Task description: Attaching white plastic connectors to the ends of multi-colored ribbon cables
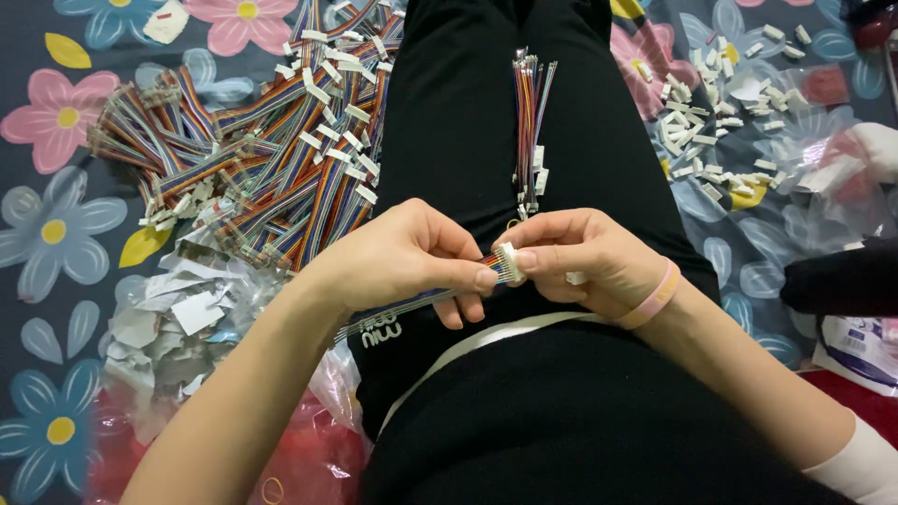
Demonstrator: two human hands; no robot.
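My left hand (402, 257) pinches a flat rainbow ribbon cable (412, 301) near its end; the cable trails down-left under the wrist. My right hand (580, 257), with a pink band on the wrist, holds a small white plastic connector (509, 264) at the cable's tip. Both hands meet over my lap in black trousers (468, 112). A bundle of finished cables with white connectors (530, 122) lies on the thigh just beyond the hands.
A big heap of rainbow ribbon cables (281, 150) lies at the left on a dark floral cloth (56, 234). Several loose white connectors (720, 112) are scattered at the right. Clear bags with paper scraps (178, 318) sit at lower left, red plastic (309, 458) below.
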